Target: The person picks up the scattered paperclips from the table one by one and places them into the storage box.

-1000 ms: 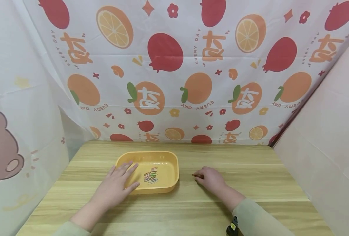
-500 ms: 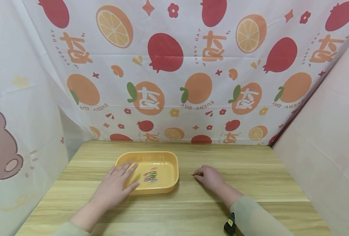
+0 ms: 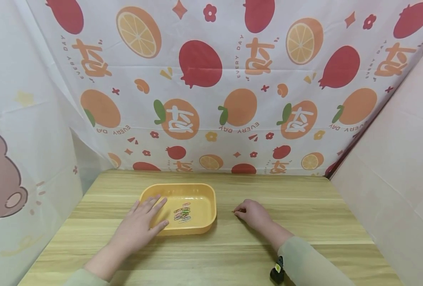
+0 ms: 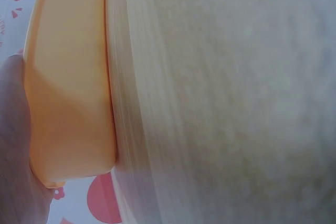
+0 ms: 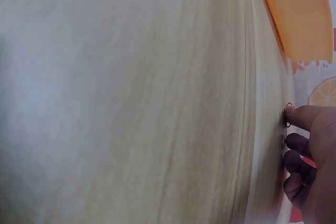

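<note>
A shallow yellow tray (image 3: 211, 227) stands on the table, left of middle. In it lies a small pile of coloured paper clips (image 3: 184, 214), among them pink and green ones. My left hand (image 3: 140, 222) rests over the tray's left rim, fingers spread and straight, thumb along the front side. To the right of the tray, my right hand (image 3: 255, 214) is low at the tabletop. Its thumb and forefinger pinch a reddish paper clip (image 5: 289, 104), whose wire loop sticks out past the thumb in the right wrist view. The other fingers are curled under the palm.
The wood-grain table (image 3: 211, 258) ends at a fruit-print cloth (image 3: 204, 119) hung behind it. Pale cloths hang at the left (image 3: 36, 159) and right (image 3: 393, 159). A small black object (image 3: 277, 272) with a yellow mark sits at the right cuff.
My right hand has shifted slightly left and back, and less of the paper clip shows past its fingertips. The left hand and the tray hold still.
</note>
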The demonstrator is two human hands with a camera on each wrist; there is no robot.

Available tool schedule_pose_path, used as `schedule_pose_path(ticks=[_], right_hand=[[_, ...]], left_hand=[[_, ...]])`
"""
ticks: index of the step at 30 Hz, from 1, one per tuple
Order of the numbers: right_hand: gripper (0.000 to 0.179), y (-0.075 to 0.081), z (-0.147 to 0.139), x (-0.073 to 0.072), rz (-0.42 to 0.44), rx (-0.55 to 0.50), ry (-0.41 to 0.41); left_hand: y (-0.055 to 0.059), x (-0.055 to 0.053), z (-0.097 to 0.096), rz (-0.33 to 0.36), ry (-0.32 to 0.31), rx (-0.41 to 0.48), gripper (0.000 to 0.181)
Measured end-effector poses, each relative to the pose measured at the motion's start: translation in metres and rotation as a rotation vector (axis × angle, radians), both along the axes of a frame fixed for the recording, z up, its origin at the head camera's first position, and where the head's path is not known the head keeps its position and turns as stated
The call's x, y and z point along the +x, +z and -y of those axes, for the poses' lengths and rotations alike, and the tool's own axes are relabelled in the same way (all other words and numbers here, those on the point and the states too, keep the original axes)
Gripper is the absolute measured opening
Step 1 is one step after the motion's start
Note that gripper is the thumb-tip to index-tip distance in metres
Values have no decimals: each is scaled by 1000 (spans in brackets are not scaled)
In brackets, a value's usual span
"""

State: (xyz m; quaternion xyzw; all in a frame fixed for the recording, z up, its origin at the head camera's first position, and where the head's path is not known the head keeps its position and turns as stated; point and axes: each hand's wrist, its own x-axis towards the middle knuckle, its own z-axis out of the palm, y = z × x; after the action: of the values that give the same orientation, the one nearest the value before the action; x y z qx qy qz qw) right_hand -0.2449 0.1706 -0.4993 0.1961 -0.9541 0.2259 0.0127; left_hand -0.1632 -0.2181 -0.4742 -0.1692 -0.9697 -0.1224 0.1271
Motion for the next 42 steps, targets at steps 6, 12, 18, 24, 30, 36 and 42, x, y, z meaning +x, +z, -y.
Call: schedule_pose_path(ticks=[6, 12, 18, 24, 30, 36, 42], right_hand=[[7, -1, 0, -1, -2, -4, -8], [9, 2, 2, -1, 25, -54, -39], [9, 6, 3, -1, 33, -86, -51], [9, 10, 4, -3, 9, -119, -68], [11, 19, 9, -5, -32, -121, -63], [15, 32, 22, -6, -64, -142, -19], [14, 46, 43, -6, -77, -174, 7]], left_hand=[[1, 1, 0, 2, -2, 1, 72], [1, 1, 0, 4, 0, 3, 72], [1, 1, 0, -2, -1, -1, 72], [0, 1, 0, -4, -1, -4, 72], [0, 1, 1, -3, 1, -2, 72], [0, 2, 2, 0, 1, 3, 72], [-1, 2, 1, -9, -3, 9, 71]])
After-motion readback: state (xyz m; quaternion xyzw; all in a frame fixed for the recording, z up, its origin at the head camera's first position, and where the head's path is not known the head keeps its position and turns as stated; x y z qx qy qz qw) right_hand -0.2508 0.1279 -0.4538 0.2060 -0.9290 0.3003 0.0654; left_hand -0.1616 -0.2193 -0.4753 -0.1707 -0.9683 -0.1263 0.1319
